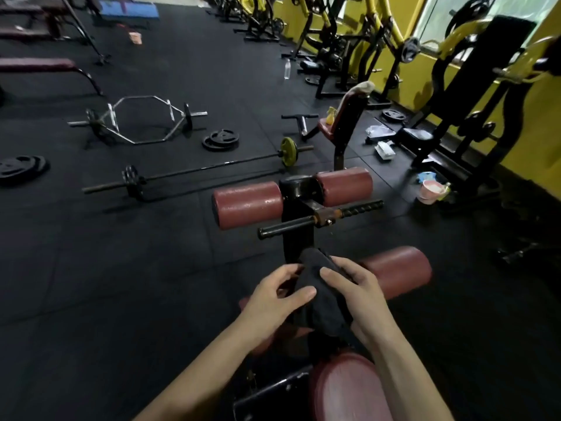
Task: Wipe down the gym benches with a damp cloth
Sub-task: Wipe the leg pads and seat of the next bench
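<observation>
A black cloth (pixel 321 296) is bunched between both my hands over the frame of a sit-up bench. My left hand (pixel 273 296) grips its left side, thumb laid across the fabric. My right hand (pixel 355 287) holds the right side with fingers wrapped over the top. The bench has a maroon seat pad (pixel 346 390) at the bottom, a lower maroon roller (pixel 400 271) behind my right hand, and two upper maroon rollers (pixel 247 205) on a black post (pixel 299 235). The lower left roller is mostly hidden by my left hand.
A barbell (pixel 194 174), a hex bar (pixel 139 120) and weight plates (pixel 221 140) lie on the black rubber floor to the left. A pink bucket (pixel 429 192) stands at the right by yellow machines (pixel 473 86). Another maroon bench (pixel 343 117) stands ahead.
</observation>
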Demonstrator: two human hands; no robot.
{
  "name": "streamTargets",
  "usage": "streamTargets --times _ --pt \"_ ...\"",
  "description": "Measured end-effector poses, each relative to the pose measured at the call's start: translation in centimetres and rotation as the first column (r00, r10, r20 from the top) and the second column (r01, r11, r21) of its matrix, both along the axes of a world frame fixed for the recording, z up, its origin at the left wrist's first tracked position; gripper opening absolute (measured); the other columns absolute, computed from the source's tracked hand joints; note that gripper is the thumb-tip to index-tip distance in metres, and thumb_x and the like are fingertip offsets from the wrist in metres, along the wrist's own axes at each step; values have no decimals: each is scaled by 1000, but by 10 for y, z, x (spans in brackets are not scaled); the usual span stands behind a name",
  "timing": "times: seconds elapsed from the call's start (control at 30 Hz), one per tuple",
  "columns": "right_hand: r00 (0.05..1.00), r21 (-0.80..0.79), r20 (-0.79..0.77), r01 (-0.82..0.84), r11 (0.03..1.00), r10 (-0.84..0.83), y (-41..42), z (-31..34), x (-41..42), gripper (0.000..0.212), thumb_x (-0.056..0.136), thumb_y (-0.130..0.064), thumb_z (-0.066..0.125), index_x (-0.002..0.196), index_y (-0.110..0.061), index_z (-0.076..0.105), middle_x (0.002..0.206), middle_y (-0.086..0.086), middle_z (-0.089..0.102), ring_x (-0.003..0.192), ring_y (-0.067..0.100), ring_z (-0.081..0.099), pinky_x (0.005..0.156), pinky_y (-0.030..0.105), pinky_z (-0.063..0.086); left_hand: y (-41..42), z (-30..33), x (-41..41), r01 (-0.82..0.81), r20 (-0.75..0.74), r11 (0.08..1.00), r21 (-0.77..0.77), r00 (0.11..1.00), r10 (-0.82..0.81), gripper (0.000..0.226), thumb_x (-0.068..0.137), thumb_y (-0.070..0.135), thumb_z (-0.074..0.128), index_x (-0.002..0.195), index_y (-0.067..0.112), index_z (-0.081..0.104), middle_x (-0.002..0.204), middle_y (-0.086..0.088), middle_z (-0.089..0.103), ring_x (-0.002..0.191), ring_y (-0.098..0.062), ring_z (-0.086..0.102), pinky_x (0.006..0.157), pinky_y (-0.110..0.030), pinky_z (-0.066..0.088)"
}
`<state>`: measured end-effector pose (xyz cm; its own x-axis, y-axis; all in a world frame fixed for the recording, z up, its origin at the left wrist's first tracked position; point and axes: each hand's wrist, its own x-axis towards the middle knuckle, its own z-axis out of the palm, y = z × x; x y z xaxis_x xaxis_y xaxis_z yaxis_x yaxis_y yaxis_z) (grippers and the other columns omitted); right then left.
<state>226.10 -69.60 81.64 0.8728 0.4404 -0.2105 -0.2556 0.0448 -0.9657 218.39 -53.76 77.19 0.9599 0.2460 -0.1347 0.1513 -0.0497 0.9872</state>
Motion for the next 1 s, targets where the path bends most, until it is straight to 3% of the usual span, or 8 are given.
streamTargets --times 0.1,0.27,0.47,0.63,0.73,0.8,0.9,1.0 --pt "990 -59 134 60 996 -52 10 -1 28 15 92 -9 77 104 -19 77 97 9 79 90 28 77 73 36 61 -2 12 16 -91 48 990 -112 994 97 26 95 18 72 121 20 70 115 6 75 109 -10 70 91 -29 57" --pt "943 -147 332 39 988 12 29 -16 53 15 93 -22 78 107 -27 73 105 -9 76 100 10 72 82 28 56 11 10 31 -311 12 937 -155 948 317 29 91 24 78 119 23 74 116 4 75 110 -14 70 101 -43 56" --pt "949 249 -236 -149 957 209 48 -33 55 50 96 -43 65 143 -24 59 136 11 69 125 33 67 107 54 51 34 15 46 -404 17 894 -196 910 415 29 89 24 79 118 25 75 114 3 75 107 -14 72 101 -44 56" --pt "937 204 -292 -135 970 192 83 -24 68 48 100 -36 61 138 -7 65 130 24 70 121 41 68 113 63 45 61 12 70 -430 73 900 -75 897 435 25 89 35 78 113 32 75 113 9 74 111 -9 68 102 -44 54" --pt "950 195 -289 -63 979 119 112 -16 75 45 99 -36 59 129 -4 71 124 25 72 116 40 70 110 60 48 89 11 83 -432 153 883 185 900 409 28 85 53 74 111 41 74 107 23 64 110 -2 62 99 -28 50" --pt "957 193 -276 -39 980 93 134 -10 78 40 104 -33 56 128 -4 70 120 23 74 113 38 72 99 53 55 111 16 89 -418 176 885 203 905 387 25 88 47 75 111 40 74 105 20 59 107 0 60 92 -16 46" --pt "973 203 -223 -10 979 56 167 -5 91 31 103 -24 60 128 -10 69 120 16 76 111 33 74 86 41 62 153 13 96 -390 195 899 201 915 353 23 92 36 74 115 35 71 109 17 61 105 4 59 85 -6 41" --pt "996 45 2 85 995 -85 197 -5 119 27 95 -26 74 122 -28 68 118 0 77 112 23 74 93 39 59 208 -11 100 -408 162 867 286 912 376 25 94 37 70 119 34 66 112 17 59 107 5 57 85 -14 44"
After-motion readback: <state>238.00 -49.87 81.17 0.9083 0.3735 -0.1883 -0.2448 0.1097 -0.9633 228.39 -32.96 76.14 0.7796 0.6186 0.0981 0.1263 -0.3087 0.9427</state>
